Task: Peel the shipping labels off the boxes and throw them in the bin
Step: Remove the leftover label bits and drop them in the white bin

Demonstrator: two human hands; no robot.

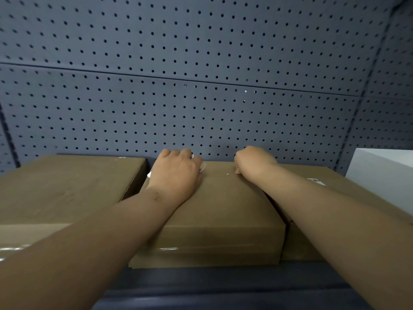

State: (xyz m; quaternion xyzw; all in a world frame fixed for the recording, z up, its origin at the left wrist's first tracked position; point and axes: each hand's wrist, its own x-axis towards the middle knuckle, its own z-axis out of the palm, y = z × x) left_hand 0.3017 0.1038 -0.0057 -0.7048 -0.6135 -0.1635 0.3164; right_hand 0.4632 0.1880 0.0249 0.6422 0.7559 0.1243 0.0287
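Head: label (202,167) in left hand (176,173)

Matt brown cardboard boxes (214,211), glossy clear tape (169,249) along one edge; matt grey perforated back panel (178,108), seemingly metal

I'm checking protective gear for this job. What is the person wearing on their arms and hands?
The left forearm and right forearm are bare throughout the frame, no sleeves or cuffs. The left hand and right hand wear no gloves, and neither wrist carries a watch or band. The fingers are mostly hidden, so rings cannot be ruled out.
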